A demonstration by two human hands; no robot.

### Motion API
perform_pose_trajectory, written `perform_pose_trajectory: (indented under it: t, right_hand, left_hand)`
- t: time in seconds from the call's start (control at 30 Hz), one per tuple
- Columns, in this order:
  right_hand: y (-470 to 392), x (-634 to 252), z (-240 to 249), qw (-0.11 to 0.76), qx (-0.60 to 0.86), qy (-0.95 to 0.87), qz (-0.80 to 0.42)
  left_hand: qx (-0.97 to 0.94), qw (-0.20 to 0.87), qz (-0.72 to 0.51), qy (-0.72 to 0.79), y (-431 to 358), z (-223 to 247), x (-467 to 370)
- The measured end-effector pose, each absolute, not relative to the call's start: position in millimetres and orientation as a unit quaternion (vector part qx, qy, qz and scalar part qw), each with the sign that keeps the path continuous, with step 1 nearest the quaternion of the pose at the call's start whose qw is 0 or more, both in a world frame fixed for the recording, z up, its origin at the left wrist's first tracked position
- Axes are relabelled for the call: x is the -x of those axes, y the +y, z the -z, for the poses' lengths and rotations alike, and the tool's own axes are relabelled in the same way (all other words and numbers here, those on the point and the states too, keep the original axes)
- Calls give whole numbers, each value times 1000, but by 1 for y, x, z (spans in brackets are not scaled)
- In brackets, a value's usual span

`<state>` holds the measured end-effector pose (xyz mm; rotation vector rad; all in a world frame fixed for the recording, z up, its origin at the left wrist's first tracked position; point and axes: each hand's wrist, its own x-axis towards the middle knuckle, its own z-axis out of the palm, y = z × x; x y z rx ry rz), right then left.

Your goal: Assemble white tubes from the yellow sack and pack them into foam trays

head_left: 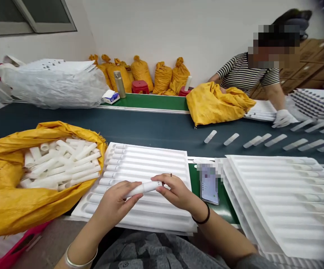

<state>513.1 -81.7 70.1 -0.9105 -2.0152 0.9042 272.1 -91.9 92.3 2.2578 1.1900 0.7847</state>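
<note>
Between my two hands a white plastic tube (143,188) is held nearly level. My left hand (120,203) grips its left end, with fingers and thumb closed round it. At the other end, the fingertips of my right hand (175,190) pinch the tube near some small dark print. Directly below lies a white grooved tray (162,158), with several tubes resting in the left ends of its grooves. An open yellow sack (2,201) full of white tubes (64,164) sits to the left of the tray.
A phone (209,186) lies right of the tray, beside stacked grooved trays (274,186). Clear-looking pieces lie along the dark belt (150,127). Across it, a person with a white glove (283,118) works beside another yellow sack (218,104). A plastic-wrapped stack (55,86) stands back left.
</note>
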Motion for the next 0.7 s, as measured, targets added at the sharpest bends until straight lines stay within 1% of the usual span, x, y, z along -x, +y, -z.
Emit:
perform_pose_trajectory:
  t: [0.13, 0.33, 0.4, 0.47, 0.5, 0.57, 0.6, 0.63, 0.7]
  right_hand:
    - [-82, -511, -69, 371, 388, -749, -388]
    - [-95, -497, -78, 368, 389, -756, -377]
    - [-99, -489, -76, 316, 380, -785, -373]
    - [-95, -481, -72, 226, 364, -836, -343]
    - [-88, -480, -70, 181, 383, -849, -315]
    - [-60, -487, -68, 128, 491, -826, -243]
    - [-40, -495, -69, 120, 577, -781, -208]
    - [-18, -508, -69, 130, 638, -738, -177]
    - [28, -542, -71, 150, 700, -684, -142]
  left_hand:
    - [-848, 191, -304, 390, -87, -87, -274]
    - [-855, 228, -292, 362, -93, -82, -268]
    - [-860, 243, -277, 353, -98, -75, -266]
    - [-865, 258, -250, 351, -103, -65, -264]
    - [-864, 259, -236, 361, -104, -59, -262]
    - [-853, 239, -223, 406, -103, -50, -254]
    - [-840, 223, -227, 439, -102, -47, -246]
    - [-824, 208, -238, 470, -100, -45, -237]
    - [-789, 196, -261, 521, -98, -46, -215]
